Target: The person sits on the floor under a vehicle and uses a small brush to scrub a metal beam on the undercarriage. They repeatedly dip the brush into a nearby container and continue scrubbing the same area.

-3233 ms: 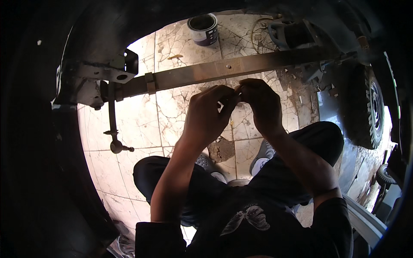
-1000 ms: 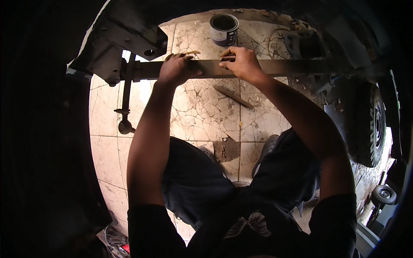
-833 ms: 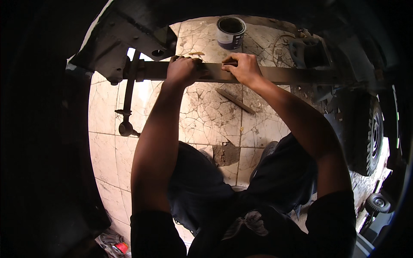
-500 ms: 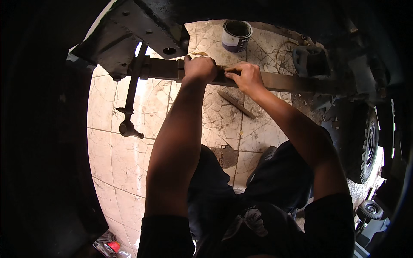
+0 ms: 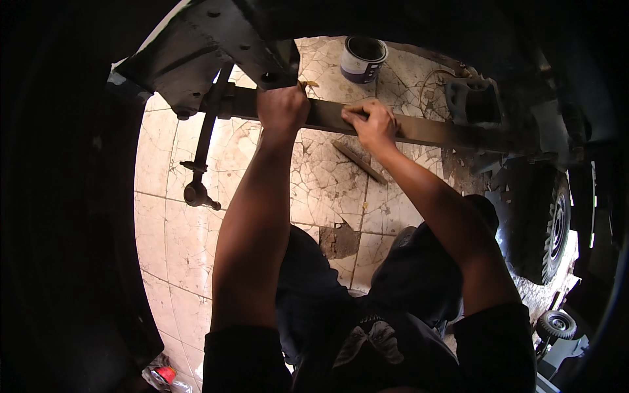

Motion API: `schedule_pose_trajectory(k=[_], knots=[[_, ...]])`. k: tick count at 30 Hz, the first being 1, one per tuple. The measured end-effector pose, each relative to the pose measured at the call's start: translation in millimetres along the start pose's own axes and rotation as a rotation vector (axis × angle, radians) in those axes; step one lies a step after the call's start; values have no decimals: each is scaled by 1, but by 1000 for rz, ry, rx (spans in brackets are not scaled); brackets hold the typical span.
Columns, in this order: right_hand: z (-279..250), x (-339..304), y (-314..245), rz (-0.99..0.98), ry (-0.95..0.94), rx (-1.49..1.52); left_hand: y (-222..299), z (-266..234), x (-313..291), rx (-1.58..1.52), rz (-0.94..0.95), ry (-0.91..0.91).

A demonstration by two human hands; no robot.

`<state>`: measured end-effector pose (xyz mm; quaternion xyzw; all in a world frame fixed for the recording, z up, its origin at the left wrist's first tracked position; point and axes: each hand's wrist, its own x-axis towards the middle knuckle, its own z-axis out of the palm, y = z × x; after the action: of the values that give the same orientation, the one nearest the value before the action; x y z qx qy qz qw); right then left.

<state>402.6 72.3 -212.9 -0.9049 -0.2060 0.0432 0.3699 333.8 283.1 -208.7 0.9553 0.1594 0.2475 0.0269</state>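
Observation:
A long, dark rectangular metal beam (image 5: 325, 115) runs across in front of me, beneath a vehicle. My left hand (image 5: 283, 110) is closed around the beam, just below the corner of a dark metal bracket (image 5: 187, 62); its fingertips are hidden. Farther right along the beam is my right hand (image 5: 373, 123), with thumb and curled fingers pressed together against it. Whether something small is pinched there is hidden. Left of my hands, a tie rod (image 5: 207, 134) with a ball joint end (image 5: 195, 193) hangs down past the beam.
Beyond the beam a paint tin (image 5: 360, 71) stands on the cracked tile floor (image 5: 160, 226). A narrow flat strip (image 5: 359, 162) lies below the beam. At the right are a dark housing (image 5: 470, 101), a large tyre (image 5: 555, 226) and a smaller wheel (image 5: 557, 324).
My left hand has moved left along the beam, away from my right hand. My right hand stays at about the same spot, slightly lower. The view has shifted a little.

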Motion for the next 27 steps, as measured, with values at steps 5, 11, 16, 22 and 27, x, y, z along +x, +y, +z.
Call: schedule_pose_trajectory(k=[5, 11, 16, 22, 27], knots=[[11, -9, 11, -104, 120, -161, -3, 2, 0, -21, 14, 180], [21, 32, 8, 117, 101, -118, 10, -7, 5, -27, -92, -50], [12, 11, 9, 18, -15, 5, 1, -10, 3, -20, -76, 34], [11, -12, 17, -107, 110, -60, 6, -17, 3, -41, -88, -14], [10, 14, 12, -78, 73, -119, 7, -18, 0, -255, -45, -99]])
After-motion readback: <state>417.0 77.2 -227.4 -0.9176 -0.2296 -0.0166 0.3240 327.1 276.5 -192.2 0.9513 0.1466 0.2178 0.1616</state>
